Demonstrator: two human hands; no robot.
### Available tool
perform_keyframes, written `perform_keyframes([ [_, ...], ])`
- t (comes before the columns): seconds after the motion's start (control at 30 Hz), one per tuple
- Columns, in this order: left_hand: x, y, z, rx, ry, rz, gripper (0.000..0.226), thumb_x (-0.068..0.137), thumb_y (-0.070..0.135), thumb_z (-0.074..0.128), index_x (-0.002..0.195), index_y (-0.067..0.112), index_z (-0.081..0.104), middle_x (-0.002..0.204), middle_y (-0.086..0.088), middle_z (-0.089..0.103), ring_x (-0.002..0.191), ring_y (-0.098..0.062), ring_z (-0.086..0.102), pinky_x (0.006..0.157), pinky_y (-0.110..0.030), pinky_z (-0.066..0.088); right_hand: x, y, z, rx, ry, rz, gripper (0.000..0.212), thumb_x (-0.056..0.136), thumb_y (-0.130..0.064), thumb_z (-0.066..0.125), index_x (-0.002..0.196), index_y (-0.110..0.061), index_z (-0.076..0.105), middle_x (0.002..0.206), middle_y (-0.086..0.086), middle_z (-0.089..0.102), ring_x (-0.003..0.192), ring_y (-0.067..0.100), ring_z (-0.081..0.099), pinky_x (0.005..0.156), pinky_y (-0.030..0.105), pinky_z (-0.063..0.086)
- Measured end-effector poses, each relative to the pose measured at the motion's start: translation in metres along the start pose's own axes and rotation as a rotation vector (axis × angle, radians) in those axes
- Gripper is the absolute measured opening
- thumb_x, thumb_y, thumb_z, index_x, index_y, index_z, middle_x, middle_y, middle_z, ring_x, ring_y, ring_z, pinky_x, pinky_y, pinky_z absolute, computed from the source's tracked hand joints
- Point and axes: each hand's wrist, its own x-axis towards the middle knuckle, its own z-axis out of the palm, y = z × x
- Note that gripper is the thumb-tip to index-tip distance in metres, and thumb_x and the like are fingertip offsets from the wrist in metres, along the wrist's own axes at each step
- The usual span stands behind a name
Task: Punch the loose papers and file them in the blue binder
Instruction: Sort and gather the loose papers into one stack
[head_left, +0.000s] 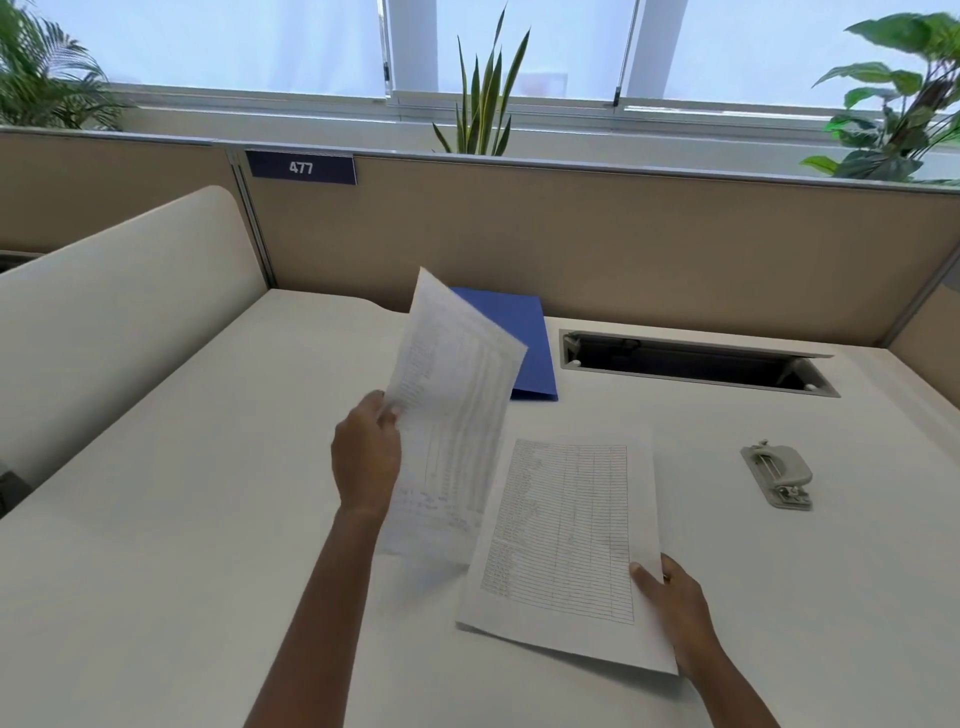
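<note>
The left hand (366, 454) pinches a thin white printed sheet (452, 395) by its left edge, lifted and curling above the white desk (182, 519). The right hand (675, 608) grips the lower right edge of a white sheet printed with a ruled table (566, 540), raised just off the desk. The flat blue binder (524, 338) lies closed behind them, the grey metal hole punch (777, 474) well to the right.

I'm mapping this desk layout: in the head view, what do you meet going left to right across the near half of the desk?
left hand → raised sheet → lower sheet → right hand → hole punch
</note>
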Motion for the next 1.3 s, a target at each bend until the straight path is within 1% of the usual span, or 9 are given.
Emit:
perform_keyframes([
  [0.07,0.005,0.016,-0.013,-0.039,0.096,0.102,0.016,0.094,0.008,0.048,0.079,0.003,0.053,0.077,-0.014,0.06,0.066,-0.024,0.05,0.049,-0.021,0.03,-0.001,-0.001,-0.001,0.006,-0.008,-0.008,0.027,0.091,-0.01,0.055,0.116,-0.002,0.06,0.098,0.01,0.064,0.089,0.026,0.06,0.08,0.03,0.045],
  [0.17,0.013,0.028,-0.023,-0.197,0.1,0.124,0.017,0.095,0.014,0.048,0.08,0.008,0.052,0.072,-0.003,0.054,0.059,-0.014,0.047,0.049,-0.016,0.032,-0.002,-0.003,-0.002,0.043,-0.016,-0.003,0.024,0.091,-0.009,0.056,0.113,-0.003,0.061,0.098,0.011,0.064,0.087,0.026,0.061,0.079,0.03,0.045],
  [0.33,0.01,0.011,0.005,-0.595,-0.222,-0.187,0.013,0.091,0.006,0.052,0.079,0.009,0.057,0.084,-0.013,0.059,0.076,-0.022,0.053,0.07,-0.034,0.045,-0.003,-0.007,-0.005,0.144,-0.058,0.054,0.02,0.09,-0.009,0.058,0.11,-0.008,0.061,0.099,0.011,0.065,0.076,0.014,0.061,0.06,0.023,0.046],
  [0.6,-0.052,-0.033,0.088,-0.161,-0.544,-0.279,0.006,0.091,0.011,0.052,0.086,0.007,0.054,0.092,-0.011,0.059,0.083,-0.02,0.055,0.072,-0.027,0.041,0.002,-0.01,-0.012,0.164,-0.17,0.108,0.032,0.087,-0.023,0.063,0.115,-0.009,0.063,0.104,0.009,0.071,0.088,0.025,0.068,0.069,0.031,0.054],
  [0.7,-0.063,-0.038,0.099,-0.059,-0.55,-0.274,0.022,0.091,0.016,0.053,0.105,0.0,0.057,0.11,-0.014,0.061,0.1,-0.027,0.059,0.088,-0.033,0.047,0.003,-0.011,-0.016,0.206,-0.197,0.13,0.028,0.086,-0.025,0.063,0.11,-0.01,0.064,0.095,0.008,0.075,0.081,0.024,0.072,0.063,0.03,0.055],
  [0.83,-0.066,-0.036,0.102,-0.146,-0.533,-0.339,0.038,0.093,0.024,0.052,0.123,0.001,0.052,0.123,-0.016,0.059,0.111,-0.03,0.058,0.097,-0.037,0.047,0.006,-0.009,-0.019,0.274,-0.247,0.149,0.024,0.087,-0.023,0.062,0.108,-0.012,0.065,0.088,0.008,0.077,0.074,0.024,0.074,0.056,0.028,0.055],
  [0.97,-0.065,-0.032,0.101,-0.565,-0.665,-0.564,0.031,0.091,0.015,0.057,0.118,-0.001,0.057,0.12,-0.021,0.063,0.093,-0.028,0.064,0.076,-0.031,0.056,0.006,-0.012,-0.018,0.318,-0.284,0.11,0.021,0.092,-0.018,0.054,0.11,-0.013,0.064,0.082,0.003,0.078,0.072,0.017,0.074,0.055,0.025,0.057],
  [1.13,-0.061,-0.02,0.098,-0.596,-0.539,-0.372,0.027,0.092,0.008,0.052,0.118,0.003,0.059,0.118,-0.018,0.064,0.095,-0.028,0.064,0.084,-0.038,0.055,0.007,-0.032,-0.015,0.269,-0.256,0.022,0.054,0.095,-0.049,0.026,0.13,-0.017,0.052,0.12,0.005,0.062,0.113,0.027,0.06,0.1,0.044,0.046],
  [1.3,-0.045,0.008,0.083,-0.848,-0.454,-0.196,0.014,0.09,0.006,0.055,0.099,0.013,0.062,0.098,-0.004,0.068,0.077,-0.011,0.069,0.063,-0.019,0.059,0.008,-0.07,-0.015,0.236,-0.112,-0.3,0.015,0.093,-0.021,0.049,0.1,-0.029,0.059,0.107,0.002,0.067,0.09,0.007,0.064,0.066,0.016,0.058],
])
